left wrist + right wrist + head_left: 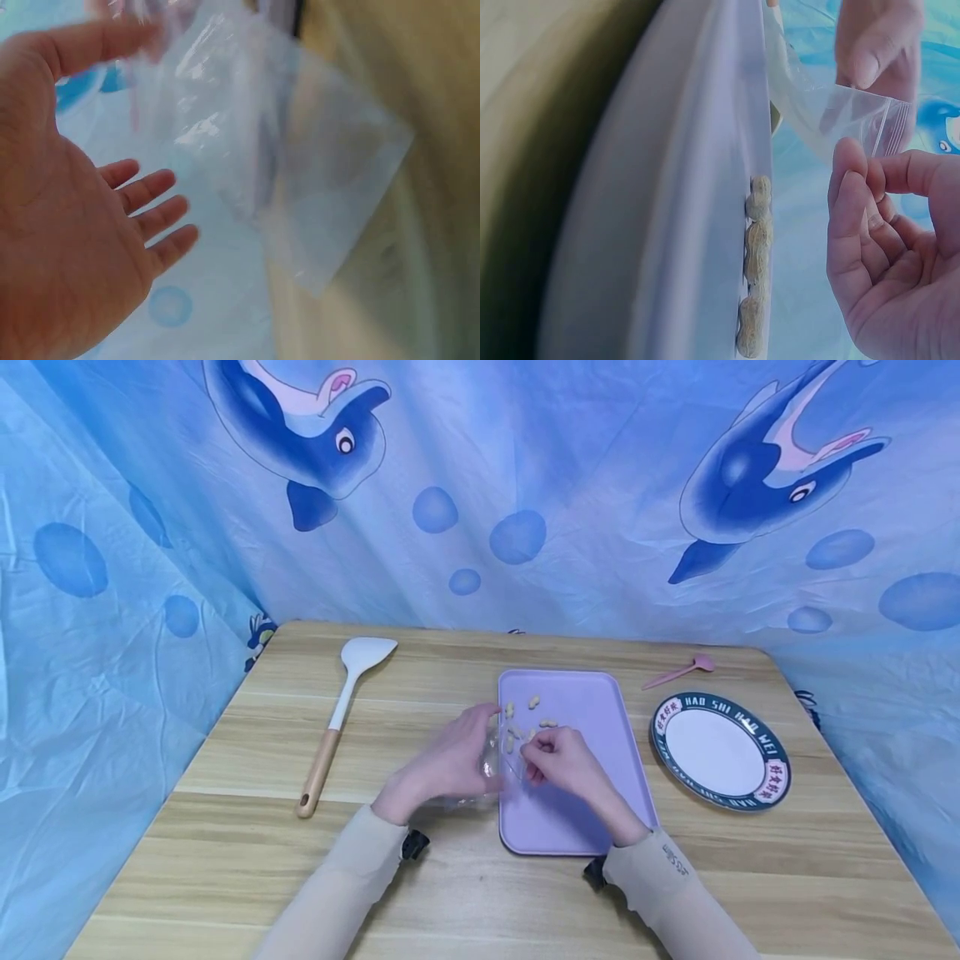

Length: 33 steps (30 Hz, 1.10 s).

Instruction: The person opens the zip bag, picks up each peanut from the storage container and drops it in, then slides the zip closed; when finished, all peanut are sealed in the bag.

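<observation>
A clear zip-seal plastic bag (489, 758) hangs between the hands, over the left edge of a lilac tray (551, 827). Thumb and index finger of my right hand (566, 766) pinch the bag's corner near its seal, plainest in the right wrist view, where the bag (859, 112) is stretched sideways. Beside the bag is my left hand (459, 752), its fingers (161, 214) extended and apart, its thumb up by the bag's top; that contact is blurred. Several unshelled peanuts (534, 702) lie in the tray's upper left part. No peanuts show inside the bag.
A white spatula (343, 702) with a wooden handle lies on the left of the wooden table (247, 860). Right of the tray are a patterned-rim plate (720, 752) and a small pink spoon (682, 672). Blue dolphin-print curtain (465, 460) hangs behind.
</observation>
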Each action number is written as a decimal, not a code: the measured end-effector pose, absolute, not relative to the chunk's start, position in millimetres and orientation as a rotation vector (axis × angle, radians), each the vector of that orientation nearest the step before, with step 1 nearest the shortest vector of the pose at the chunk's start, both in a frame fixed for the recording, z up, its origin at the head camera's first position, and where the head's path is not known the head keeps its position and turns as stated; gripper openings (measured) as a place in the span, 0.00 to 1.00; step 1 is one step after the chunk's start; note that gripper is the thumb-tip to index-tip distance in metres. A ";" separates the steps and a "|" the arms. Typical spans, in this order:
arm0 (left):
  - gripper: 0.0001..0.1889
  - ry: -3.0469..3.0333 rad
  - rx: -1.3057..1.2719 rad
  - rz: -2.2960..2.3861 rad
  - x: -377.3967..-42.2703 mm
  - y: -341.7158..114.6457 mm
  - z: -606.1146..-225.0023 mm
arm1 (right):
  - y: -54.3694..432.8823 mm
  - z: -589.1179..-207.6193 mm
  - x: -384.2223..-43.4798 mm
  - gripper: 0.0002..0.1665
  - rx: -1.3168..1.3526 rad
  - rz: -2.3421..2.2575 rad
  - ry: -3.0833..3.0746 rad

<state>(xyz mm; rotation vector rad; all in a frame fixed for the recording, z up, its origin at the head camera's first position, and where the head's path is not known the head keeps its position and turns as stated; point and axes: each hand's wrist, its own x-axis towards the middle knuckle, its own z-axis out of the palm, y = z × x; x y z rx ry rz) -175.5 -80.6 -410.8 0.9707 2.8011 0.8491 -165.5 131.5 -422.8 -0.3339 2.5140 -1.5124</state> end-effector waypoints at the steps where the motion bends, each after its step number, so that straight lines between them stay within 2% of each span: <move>1: 0.57 2.793 0.992 0.830 -175.1 -79.5 -413.5 | 131.5 -423.2 -165.5 0.14 -0.336 -1.517 2.506; 4: 0.64 2.772 1.017 0.818 -174.2 -76.7 -420.2 | 131.5 -423.9 -165.5 0.14 -0.348 -1.542 2.476; 9: 0.67 2.765 0.978 0.810 -173.6 -74.8 -427.5 | 131.1 -423.5 -165.2 0.14 -0.368 -1.579 2.413; 33: 0.52 2.657 1.026 1.018 -181.7 -79.5 -431.1 | 133.9 -425.2 -168.2 0.14 -0.331 -1.530 2.408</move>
